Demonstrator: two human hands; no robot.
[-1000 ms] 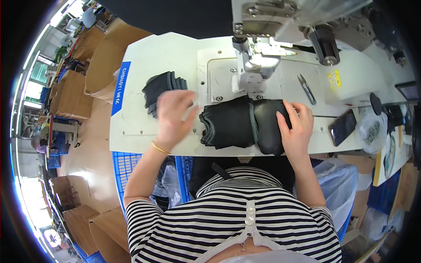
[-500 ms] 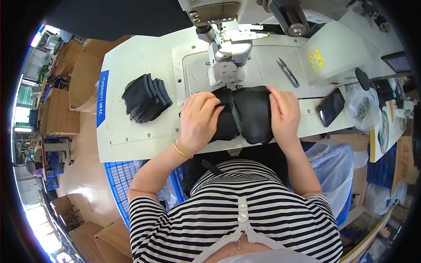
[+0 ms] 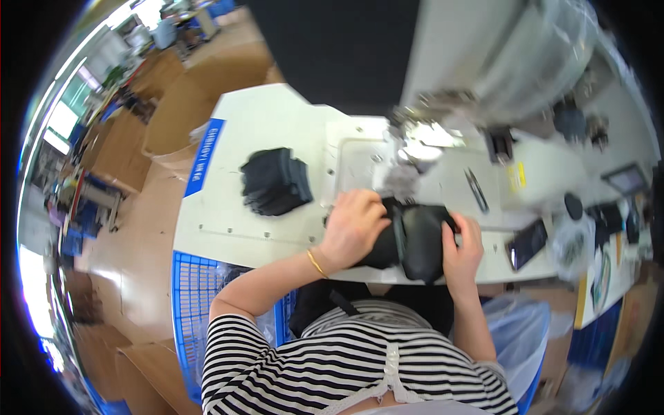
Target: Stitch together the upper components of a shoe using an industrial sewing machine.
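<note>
A black leather-like piece (image 3: 423, 243) with a raised grey-edged seam down its middle lies at the front of the sewing table, below the sewing machine's needle area (image 3: 409, 166). My left hand (image 3: 354, 228) has its fingers curled over the left part of the piece. At its right edge, my right hand (image 3: 463, 254) pinches the piece between thumb and fingers. The right part bulges and looks curved. To the left, a stack of similar black pieces (image 3: 275, 181) lies on the white table (image 3: 228, 162). Motion blurs the machine head.
Thread snips (image 3: 476, 190) and a dark phone (image 3: 527, 244) lie on the right of the table. A clear plastic bag (image 3: 573, 242) is beyond the phone. Below the table's left edge stands a blue basket (image 3: 190, 287); cardboard boxes (image 3: 114, 149) stand at the left.
My view has turned and shifted, so the table sits lower in it. Both hands keep hold of the black piece; its right part now looks narrower and more bent.
</note>
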